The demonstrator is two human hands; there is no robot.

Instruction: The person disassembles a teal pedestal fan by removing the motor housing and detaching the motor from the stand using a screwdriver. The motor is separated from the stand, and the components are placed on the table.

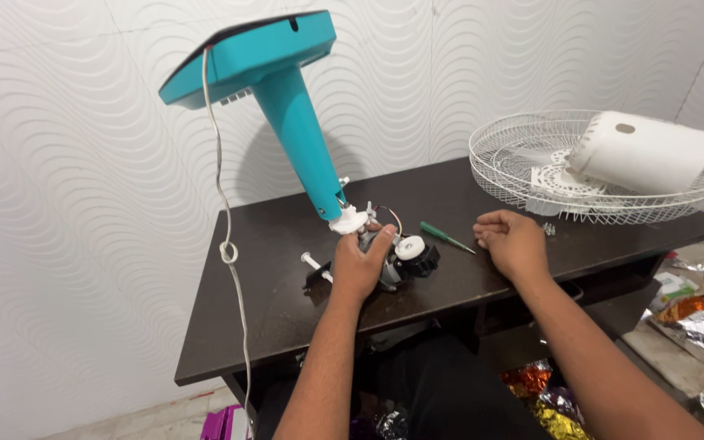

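The white cord point(226, 236) is dangling off the upturned teal fan stand point(287, 98), tipped so its neck meets the motor point(405, 259). The left hand point(358, 265) is clamping that motor on the dark table point(246, 326), steadying it. A green screwdriver point(446, 237) is lying within reach; the right hand point(513, 243) is resting curled and empty beside small screws point(548, 230), near the wire fan guard point(531, 163).

A big white wall point(75, 204) fills the back. It has wavy lines pressed into it, and thin straight lines split it into big squares. A dark brown table point(254, 310) stands right against this wall. Its top is shiny and catches some light. Low down on the left, a bit of pale floor point(156, 415) shows. Crinkly shiny foil point(694, 318) lies on the floor at the right.
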